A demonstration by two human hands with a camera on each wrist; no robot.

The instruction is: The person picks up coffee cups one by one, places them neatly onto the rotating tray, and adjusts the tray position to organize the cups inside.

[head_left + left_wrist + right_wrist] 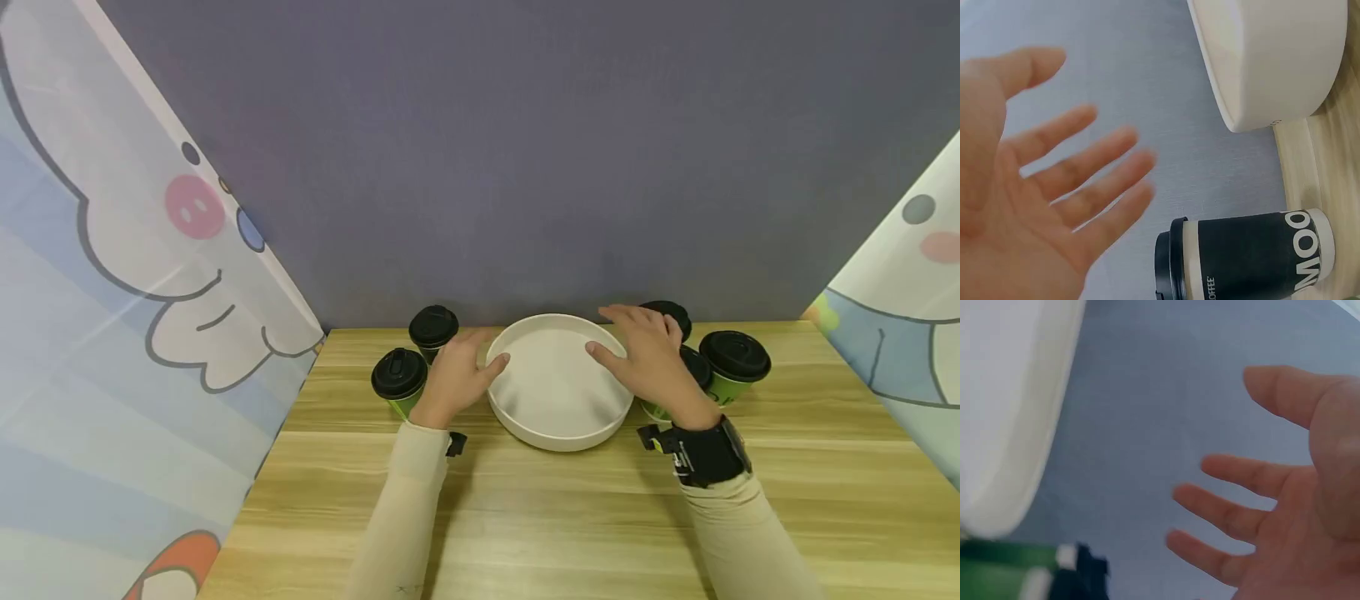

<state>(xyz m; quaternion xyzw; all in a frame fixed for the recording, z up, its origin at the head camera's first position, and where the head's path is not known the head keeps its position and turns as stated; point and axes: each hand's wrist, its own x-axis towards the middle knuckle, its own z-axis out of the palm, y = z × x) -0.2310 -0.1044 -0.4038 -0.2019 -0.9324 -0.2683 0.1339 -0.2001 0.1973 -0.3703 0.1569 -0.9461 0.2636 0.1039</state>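
Note:
A round white dish [558, 375] with a low wall stands on the wooden table near the back panel. My left hand [456, 377] is over its left side, fingers spread and nothing in the palm. The left wrist view shows that hand [1066, 169] apart from the dish wall [1291, 62], with a black-sleeved, lidded coffee cup [1254, 256] below it. Over the dish's right edge is my right hand [648, 358], thumb held away from the fingers. In the right wrist view this hand [1266, 494] holds nothing, and the dish [1029, 425] lies across from it.
Left of the dish stand a green coffee cup [399, 375] and a dark one [433, 327], both black-lidded. On the right, a green cup [735, 367] stands beside two more, partly covered by my right hand. A grey panel [487, 167] rises behind the table [525, 517].

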